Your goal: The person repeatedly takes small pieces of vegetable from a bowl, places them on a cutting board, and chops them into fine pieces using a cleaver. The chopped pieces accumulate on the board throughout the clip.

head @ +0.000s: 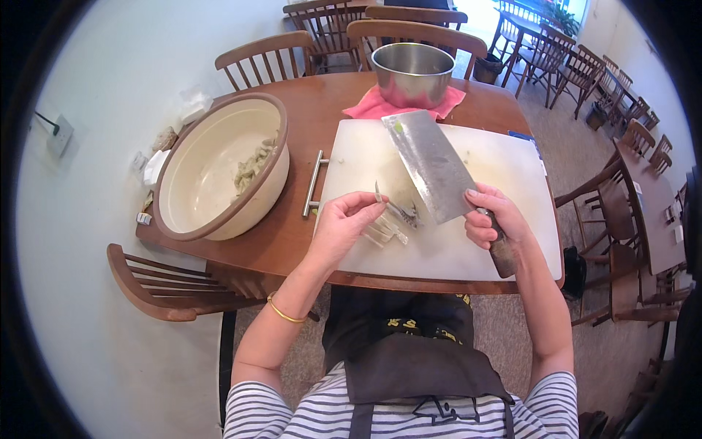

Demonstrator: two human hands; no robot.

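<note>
My right hand (496, 217) grips the dark handle of a Chinese cleaver (430, 164), its broad blade raised over a white cutting board (493, 247). A small green scrap (398, 127) clings to the blade near its far corner. Left of the blade, my left hand (356, 211) pinches a thin pale sliver (378, 189) between thumb and fingers. Just beyond those fingertips, several pale, translucent strips (386, 228) lie on the board, with dark-streaked pieces (407, 214) beside them. What food these are I cannot tell.
A large cream basin (192, 159) with a brown rim sits tilted at the left, holding greyish pieces (255, 164). A steel pot (414, 79) rests on a pink cloth (364, 104) at the back. The board's metal handle (313, 184) faces the basin. Wooden chairs (164, 282) surround the wooden table (318, 104).
</note>
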